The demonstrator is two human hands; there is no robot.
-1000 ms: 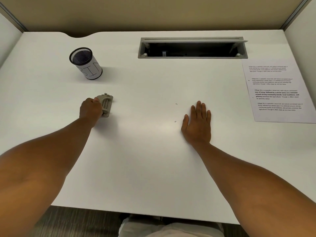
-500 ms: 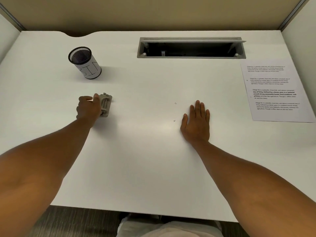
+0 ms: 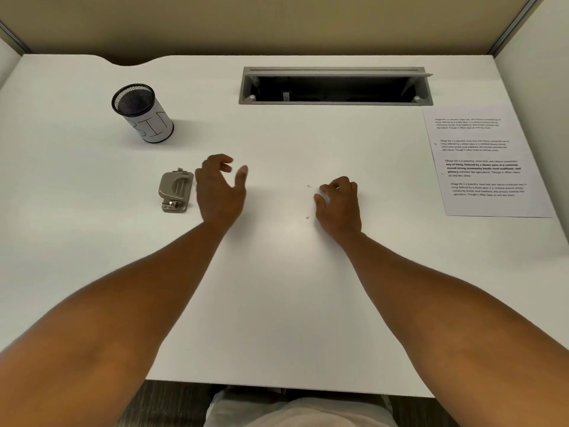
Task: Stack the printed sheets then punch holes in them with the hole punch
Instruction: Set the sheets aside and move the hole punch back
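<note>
Blurred left hand [image 3: 220, 188] fingers apart beside hole punch [image 3: 176, 191]; right hand [image 3: 338, 201] fingers curled, contents hidden.

The left hand [image 3: 220, 188] hovers with fingers spread, and the hole punch [image 3: 176, 192] sits just beside its outer edge — the one thing close on that side. Ahead of it and further left stands the mesh cup [image 3: 143, 114], well apart. Between it and the curled right hand [image 3: 338, 200] lies bare desk [image 3: 277, 288] with only two tiny paper dots [image 3: 309, 186]. Beyond both hands the open cable tray [image 3: 335, 86] breaks the surface. Right of the right hand, past a bare strip, lie the printed sheets [image 3: 485, 161] — flat at the desk's edge.
</note>
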